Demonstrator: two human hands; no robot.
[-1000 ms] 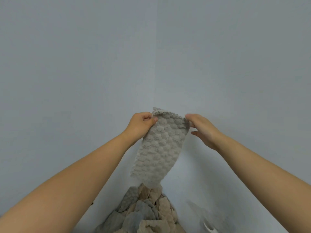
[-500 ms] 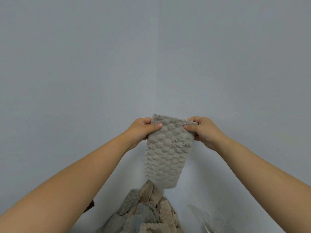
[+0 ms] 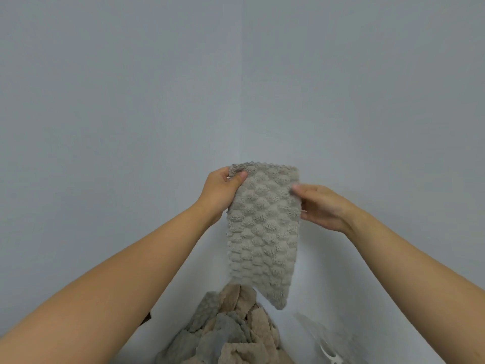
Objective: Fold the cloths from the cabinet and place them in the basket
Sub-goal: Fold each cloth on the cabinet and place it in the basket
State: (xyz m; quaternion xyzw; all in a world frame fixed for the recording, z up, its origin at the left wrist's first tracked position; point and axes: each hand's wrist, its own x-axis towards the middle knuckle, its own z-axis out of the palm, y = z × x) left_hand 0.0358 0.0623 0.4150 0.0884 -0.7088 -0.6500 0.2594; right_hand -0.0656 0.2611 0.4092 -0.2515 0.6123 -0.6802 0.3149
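Between the two raised hands, a grey bubble-textured fleece cloth (image 3: 262,227) hung in the air as a narrow strip, with its lower tip just above a loose pile of grey and beige cloths (image 3: 228,332). The left hand (image 3: 219,191) pinched the upper left corner, thumb on the front. The right hand (image 3: 321,206), somewhat blurred, held the right edge a little lower, thumb in front and fingers behind. I judged that the folding step was in hand. The next move would call for bringing the lower end up to the top edge with the corners matched. The basket could not be identified with certainty. Behind stood a plain grey wall (image 3: 131,101). No label, brand or writing could be read
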